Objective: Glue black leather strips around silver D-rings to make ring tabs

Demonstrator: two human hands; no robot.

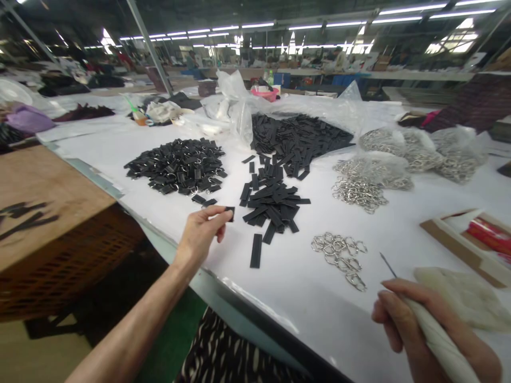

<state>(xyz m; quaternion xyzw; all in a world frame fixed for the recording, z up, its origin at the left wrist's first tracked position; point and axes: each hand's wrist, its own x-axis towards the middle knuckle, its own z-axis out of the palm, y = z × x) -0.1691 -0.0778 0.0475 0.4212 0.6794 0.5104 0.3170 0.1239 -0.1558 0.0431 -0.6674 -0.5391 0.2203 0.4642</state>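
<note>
My left hand (pixel 203 230) is stretched over the white table (pixel 303 287) and pinches a small folded black strip (pixel 230 213) between thumb and fingertips. Just beyond it lies a heap of folded black strips with rings (pixel 178 166). A loose pile of flat black strips (pixel 271 205) lies to its right. My right hand (pixel 423 324) at the lower right grips a white cloth-wrapped tool (pixel 435 335) with a thin metal point (pixel 387 264). A small cluster of metal D-rings (pixel 339 255) lies between my hands.
A bigger heap of black strips (pixel 299 138) lies on clear plastic further back. Bags of metal rings (pixel 415 154) sit at the right, with loose rings (pixel 359 192) beside them. A cardboard box (pixel 467 239) is at the right edge, a brown crate (pixel 59 250) at the left.
</note>
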